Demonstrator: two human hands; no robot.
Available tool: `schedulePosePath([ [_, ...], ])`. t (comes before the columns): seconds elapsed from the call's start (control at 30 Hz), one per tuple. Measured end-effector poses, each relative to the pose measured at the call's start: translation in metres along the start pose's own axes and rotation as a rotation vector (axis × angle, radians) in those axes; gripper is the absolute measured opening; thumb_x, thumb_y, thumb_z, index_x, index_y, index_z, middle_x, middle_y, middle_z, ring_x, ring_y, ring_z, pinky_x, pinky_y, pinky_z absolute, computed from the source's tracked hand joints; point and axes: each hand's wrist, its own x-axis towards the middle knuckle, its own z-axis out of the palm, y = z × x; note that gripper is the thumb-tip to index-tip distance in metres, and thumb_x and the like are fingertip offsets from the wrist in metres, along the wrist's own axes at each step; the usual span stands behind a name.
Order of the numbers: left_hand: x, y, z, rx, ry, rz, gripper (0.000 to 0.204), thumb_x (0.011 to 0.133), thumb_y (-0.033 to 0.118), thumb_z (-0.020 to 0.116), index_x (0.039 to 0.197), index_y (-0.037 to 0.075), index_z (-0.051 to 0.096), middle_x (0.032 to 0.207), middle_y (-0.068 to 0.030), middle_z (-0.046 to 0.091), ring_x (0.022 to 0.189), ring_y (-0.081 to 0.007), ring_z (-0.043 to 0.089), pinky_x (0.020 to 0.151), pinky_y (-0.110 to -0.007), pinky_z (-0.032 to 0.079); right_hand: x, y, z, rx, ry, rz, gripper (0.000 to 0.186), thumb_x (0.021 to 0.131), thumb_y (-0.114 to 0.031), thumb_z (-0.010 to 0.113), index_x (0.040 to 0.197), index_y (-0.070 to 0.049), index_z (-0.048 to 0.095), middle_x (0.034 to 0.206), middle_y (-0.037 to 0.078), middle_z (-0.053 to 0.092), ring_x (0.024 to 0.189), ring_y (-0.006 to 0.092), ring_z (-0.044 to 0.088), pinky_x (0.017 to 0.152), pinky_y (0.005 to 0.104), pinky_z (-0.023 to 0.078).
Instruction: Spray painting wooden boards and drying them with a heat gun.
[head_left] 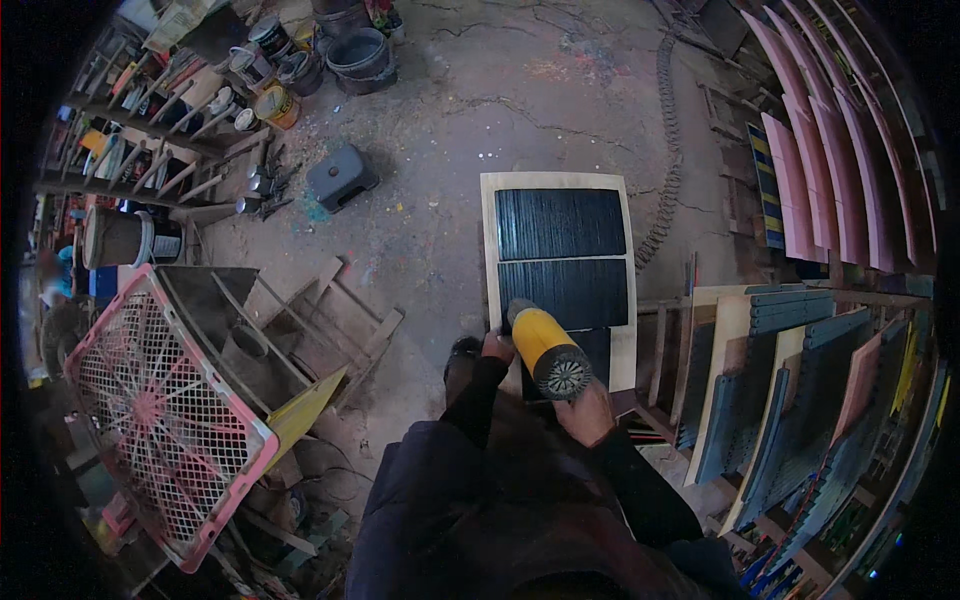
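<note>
A yellow heat gun (548, 345) with a round black vent at its back is in my right hand (587, 412), which is wrapped round its grip below the body. Its dark nozzle (520, 308) points away from me, over a pale wooden board (630, 300). Several black, glossy panels (560, 224) with fine streaks cover most of that board, separated by thin pale strips. My left hand (498, 347) is closed on the board's left edge, near the nozzle; part of its fingers is hidden. The gun's body covers part of the lower panels.
A pink-framed fan (170, 410) with a white grille stands at left. Beyond it are a grey stool (342, 177), buckets (360, 60) and a tool rack (150, 140). Pink sheets (800, 190) and dark-coated boards (770, 400) stand at right. A coiled hose (660, 160) crosses the floor.
</note>
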Motion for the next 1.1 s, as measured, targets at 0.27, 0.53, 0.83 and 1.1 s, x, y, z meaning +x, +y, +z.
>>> schedulePosePath([
  [0.27,0.003,0.001,0.001,0.077,0.008,0.07,0.032,0.085,0.015,0.064,0.111,-0.003,0.063,0.102,-0.0225,0.069,0.098,-0.0304,0.066,0.087,-0.038,0.051,0.004,-0.005,0.003,-0.025,0.022,-0.086,0.064,0.076,-0.008,0.068,0.134,0.0,0.043,0.114,0.027,0.056,0.107,0.0452,0.055,0.092,0.0494,0.047],
  [0.53,0.0,0.013,-0.014,0.07,-0.066,0.048,0.047,0.077,0.022,0.073,0.115,-0.002,0.062,0.11,-0.0226,0.067,0.104,-0.0338,0.064,0.092,-0.038,0.049,0.016,0.003,0.008,-0.056,0.079,-0.072,0.07,0.077,-0.007,0.065,0.141,-0.003,0.037,0.111,0.027,0.056,0.105,0.0458,0.054,0.093,0.0497,0.045],
  [0.83,-0.006,0.033,-0.02,0.14,-0.105,-0.072,0.06,0.066,0.017,0.073,0.121,-0.002,0.059,0.119,-0.0237,0.063,0.112,-0.0353,0.061,0.099,-0.039,0.047,0.019,0.013,0.006,-0.042,0.08,-0.018,0.063,0.077,-0.007,0.064,0.135,0.001,0.041,0.117,0.026,0.054,0.111,0.0461,0.052,0.096,0.0477,0.044],
  [1.1,-0.017,0.065,-0.026,0.25,-0.075,-0.043,0.053,0.066,0.013,0.071,0.117,-0.002,0.062,0.11,-0.0221,0.067,0.107,-0.0347,0.063,0.094,-0.039,0.05,0.019,0.019,0.002,-0.004,0.09,0.012,0.06,0.078,-0.006,0.064,0.133,0.003,0.043,0.123,0.027,0.053,0.116,0.046,0.05,0.099,0.0459,0.043],
])
